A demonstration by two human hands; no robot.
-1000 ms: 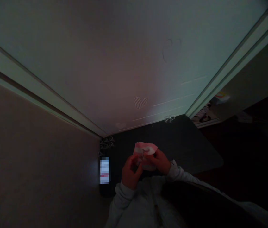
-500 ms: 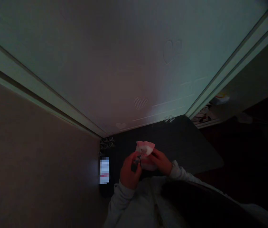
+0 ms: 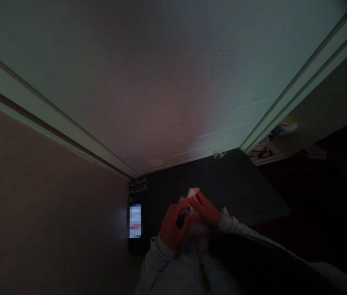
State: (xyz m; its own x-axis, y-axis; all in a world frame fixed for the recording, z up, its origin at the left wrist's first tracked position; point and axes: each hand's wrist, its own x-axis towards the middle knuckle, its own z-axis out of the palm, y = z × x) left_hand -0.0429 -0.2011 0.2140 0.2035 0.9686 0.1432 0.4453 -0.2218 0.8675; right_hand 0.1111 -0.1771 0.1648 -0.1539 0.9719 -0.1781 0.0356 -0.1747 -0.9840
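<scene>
In the dim light, my left hand (image 3: 173, 227) curls its fingers around a small dark object (image 3: 180, 220); its kind cannot be made out. My right hand (image 3: 207, 208) pinches a soft pink-and-white piece (image 3: 198, 219), perhaps cloth or thin packaging. Its upper end (image 3: 193, 191) pokes out above the right fingers, and the lower part hangs down in front of my light jacket. Both hands meet close together over the near edge of a dark table (image 3: 228, 184). The fingertips of the left hand touch the pink-and-white piece.
A lit phone (image 3: 135, 221) with a blurred screen is at the table's left edge. Several small clear-and-dark items (image 3: 138, 184) sit behind it. Another clear item (image 3: 219, 153) rests against the pale panel (image 3: 148, 90) with raised hearts. At right, a shelf (image 3: 265, 149) holds things.
Both hands have shifted slightly, the left toward the right and nearer my body. The pink-and-white piece, spread at its top before, is now bunched under the right fingers.
</scene>
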